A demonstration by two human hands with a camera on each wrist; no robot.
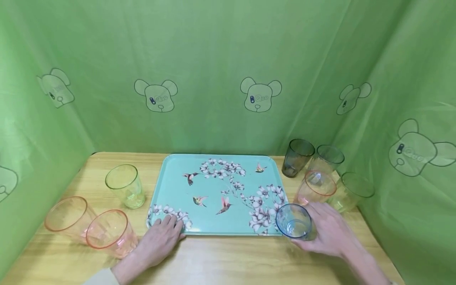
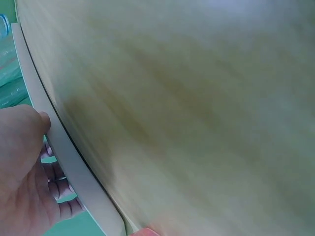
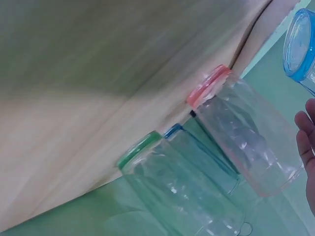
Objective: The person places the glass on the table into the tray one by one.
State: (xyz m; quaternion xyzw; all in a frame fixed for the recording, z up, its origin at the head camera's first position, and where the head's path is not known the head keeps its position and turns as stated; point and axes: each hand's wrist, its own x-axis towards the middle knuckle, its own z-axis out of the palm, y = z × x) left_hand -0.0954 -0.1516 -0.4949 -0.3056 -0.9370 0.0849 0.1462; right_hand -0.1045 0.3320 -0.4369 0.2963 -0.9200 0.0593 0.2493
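Note:
My right hand (image 1: 329, 229) grips a clear glass tumbler with a blue rim (image 1: 293, 222) by its side, at the near right corner of the tray. In the right wrist view the thick blue base of this tumbler (image 3: 299, 44) hangs apart from the tabletop, with fingertips (image 3: 305, 120) near it. My left hand (image 1: 162, 239) holds the near left edge of a light blue tray (image 1: 213, 186) printed with flowers and birds. The left wrist view has the thumb against the outer side of the tray rim (image 2: 64, 142) and the fingers beyond it, over the inside.
At right stand a dark grey tumbler (image 1: 298, 158), a greyish one (image 1: 325, 156), a pink one (image 1: 317, 188) and a green one (image 1: 350, 192). At left are a green tumbler (image 1: 126, 188) and two pink-orange ones (image 1: 73, 219). Green curtains (image 1: 213, 47) enclose the wooden table (image 1: 221, 261).

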